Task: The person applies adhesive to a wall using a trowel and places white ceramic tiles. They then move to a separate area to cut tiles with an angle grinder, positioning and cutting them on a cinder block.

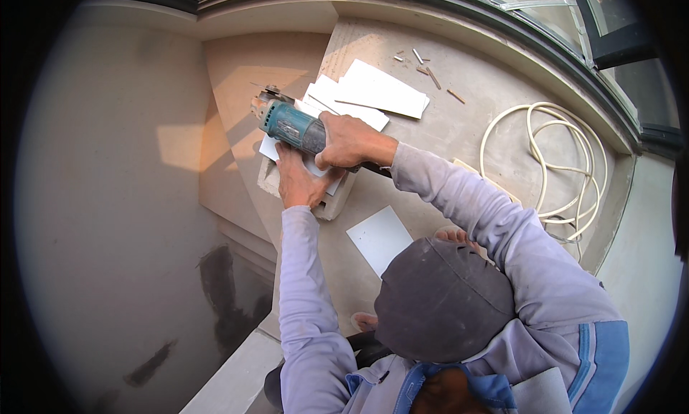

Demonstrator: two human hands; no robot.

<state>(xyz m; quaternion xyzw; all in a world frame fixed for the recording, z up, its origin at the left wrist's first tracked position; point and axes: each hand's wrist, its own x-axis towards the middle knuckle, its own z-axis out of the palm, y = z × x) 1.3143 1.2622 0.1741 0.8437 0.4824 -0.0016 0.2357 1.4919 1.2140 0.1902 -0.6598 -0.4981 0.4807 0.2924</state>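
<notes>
Your teal angle grinder [291, 124] sits over a white tile [271, 150] laid on a pale block [337, 202], left of centre on the ledge. Expect it to be heavy, rigid and inclined to kick, so take it round the barrel, as your right hand [349, 141] does with fingers wrapped closed on the body. Your left hand [300, 180], at 6 o'clock from the grinder, presses flat on the tile, which is thin, stiff and brittle. Count one grinder, one loose tile [380, 239] at 5 o'clock, about three stacked tiles [373, 91] at 1 o'clock, one coiled hose [567, 166] at 3 o'clock.
</notes>
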